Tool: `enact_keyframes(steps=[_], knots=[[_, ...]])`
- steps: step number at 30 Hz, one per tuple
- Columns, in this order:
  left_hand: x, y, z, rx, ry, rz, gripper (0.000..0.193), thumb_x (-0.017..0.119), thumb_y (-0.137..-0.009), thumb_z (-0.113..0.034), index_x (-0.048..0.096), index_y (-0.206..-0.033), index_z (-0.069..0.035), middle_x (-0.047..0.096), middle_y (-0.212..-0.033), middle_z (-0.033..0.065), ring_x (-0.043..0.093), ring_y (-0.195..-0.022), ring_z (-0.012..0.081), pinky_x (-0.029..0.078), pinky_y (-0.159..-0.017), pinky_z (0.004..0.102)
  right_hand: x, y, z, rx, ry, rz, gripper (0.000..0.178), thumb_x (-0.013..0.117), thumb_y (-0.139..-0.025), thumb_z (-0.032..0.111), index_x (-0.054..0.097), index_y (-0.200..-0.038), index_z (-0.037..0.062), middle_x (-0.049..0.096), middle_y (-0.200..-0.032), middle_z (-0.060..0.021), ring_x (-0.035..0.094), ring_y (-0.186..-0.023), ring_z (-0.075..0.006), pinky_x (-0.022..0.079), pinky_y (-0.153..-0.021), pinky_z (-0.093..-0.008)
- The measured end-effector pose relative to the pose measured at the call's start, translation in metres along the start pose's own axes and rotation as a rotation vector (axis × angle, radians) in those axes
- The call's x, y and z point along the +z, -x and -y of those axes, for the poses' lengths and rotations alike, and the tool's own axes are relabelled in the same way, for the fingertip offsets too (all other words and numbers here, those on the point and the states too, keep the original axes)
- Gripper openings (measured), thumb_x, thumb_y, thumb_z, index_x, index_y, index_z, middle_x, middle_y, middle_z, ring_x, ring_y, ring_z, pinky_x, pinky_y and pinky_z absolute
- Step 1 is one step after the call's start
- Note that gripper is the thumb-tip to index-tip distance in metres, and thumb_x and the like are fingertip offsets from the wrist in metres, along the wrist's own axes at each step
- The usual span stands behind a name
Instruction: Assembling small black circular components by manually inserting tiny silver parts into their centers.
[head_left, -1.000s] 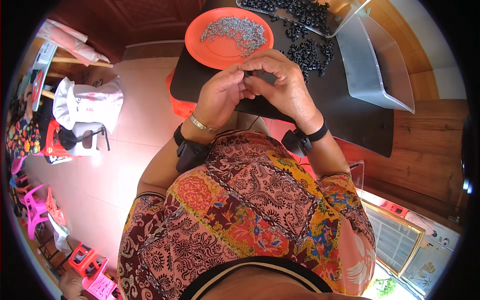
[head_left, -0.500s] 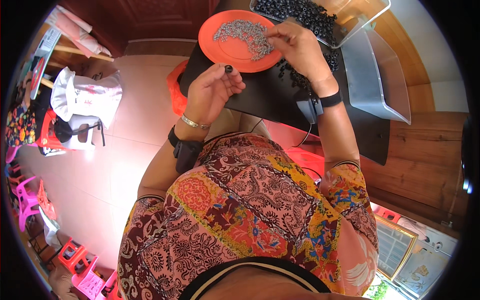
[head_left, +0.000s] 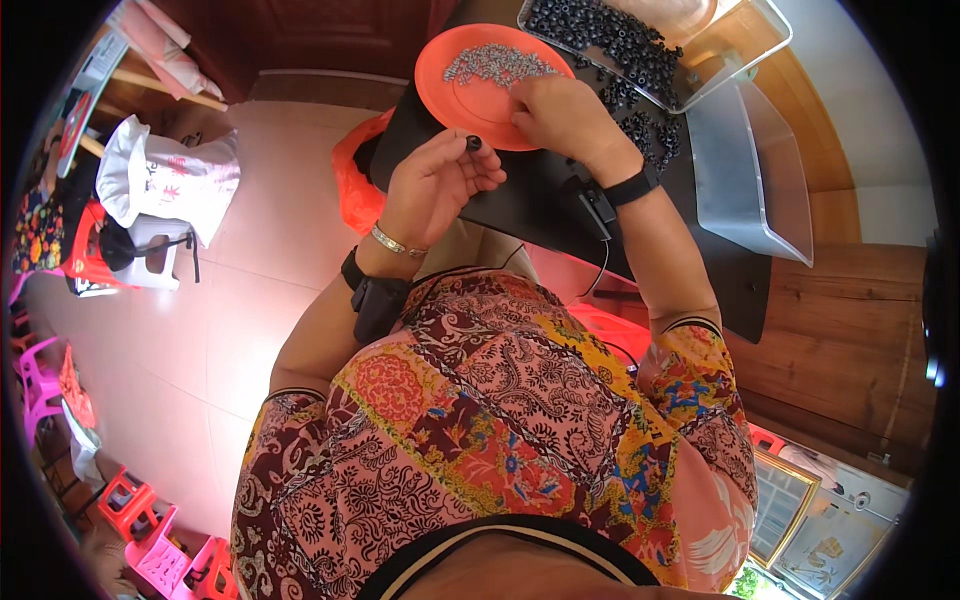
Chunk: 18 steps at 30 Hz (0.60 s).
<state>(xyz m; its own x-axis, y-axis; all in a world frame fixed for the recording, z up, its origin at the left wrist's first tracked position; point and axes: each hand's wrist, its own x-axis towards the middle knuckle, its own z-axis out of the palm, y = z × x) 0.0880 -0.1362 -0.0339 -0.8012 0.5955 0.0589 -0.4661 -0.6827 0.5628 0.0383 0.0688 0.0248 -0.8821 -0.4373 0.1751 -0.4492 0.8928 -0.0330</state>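
My left hand point(head_left: 436, 190) is palm up in front of the orange plate point(head_left: 452, 110), pinching a small black cylindrical piece point(head_left: 473, 143) between thumb and fingertips. Over the plate's right part is my right hand point(head_left: 568, 115), back upward and fingers curled together. Whatever its fingertips hold, if anything, is hidden. Many small grey metal pieces point(head_left: 497, 64) lie heaped toward the far side of the plate. Both wrists wear black straps with small dark boxes.
A clear bin point(head_left: 678, 106) of small black pieces stands at the far right of the black table point(head_left: 730, 290), with loose black pieces point(head_left: 650, 138) beside it. An empty-looking translucent bin point(head_left: 745, 170) stands right. An orange-red bag point(head_left: 355, 180) hangs at the table's left.
My right hand has drawn back from the grey pieces toward me and nearer my left hand, its fingers more curled. The left hand still holds the black piece. The whole view has shifted slightly.
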Motion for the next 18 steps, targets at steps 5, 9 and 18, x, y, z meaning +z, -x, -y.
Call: enact_keyframes(steps=[5, 9, 18], knots=[[-0.001, 0.0, -0.001, -0.005, 0.001, 0.014, 0.021, 0.043, -0.096, -0.021, 0.054, -0.097, -0.003, 0.061, -0.095, 0.0116, 0.06, -0.09, 0.0238, 0.047, -0.085, 0.0368, -0.007, -0.002, -0.012, 0.16, -0.499, -0.106, 0.019, 0.062, -0.084, 0.019, 0.066, -0.095, 0.0045, 0.066, -0.081, -0.0135, 0.064, -0.074, -0.0257, 0.049, -0.068, -0.0321], [-0.001, 0.0, 0.0, -0.018, -0.006, 0.007, 0.021, 0.044, -0.096, -0.021, 0.054, -0.097, -0.003, 0.061, -0.095, 0.0114, 0.06, -0.09, 0.0236, 0.047, -0.085, 0.0365, -0.007, -0.003, -0.025, 0.161, -0.307, -0.185, 0.021, 0.061, -0.084, 0.017, 0.067, -0.101, 0.0064, 0.066, -0.089, -0.0134, 0.064, -0.08, -0.0274, 0.05, -0.073, -0.0338], [0.0, 0.0, -0.001, -0.013, -0.003, -0.003, 0.021, 0.044, -0.096, -0.02, 0.055, -0.096, -0.002, 0.061, -0.095, 0.0116, 0.06, -0.09, 0.0236, 0.047, -0.085, 0.0364, 0.0, -0.004, -0.003, -0.16, -0.211, -0.039, 0.018, 0.063, -0.077, 0.01, 0.069, -0.095, 0.0108, 0.063, -0.096, -0.0121, 0.06, -0.094, -0.0312, 0.049, -0.083, -0.0409]])
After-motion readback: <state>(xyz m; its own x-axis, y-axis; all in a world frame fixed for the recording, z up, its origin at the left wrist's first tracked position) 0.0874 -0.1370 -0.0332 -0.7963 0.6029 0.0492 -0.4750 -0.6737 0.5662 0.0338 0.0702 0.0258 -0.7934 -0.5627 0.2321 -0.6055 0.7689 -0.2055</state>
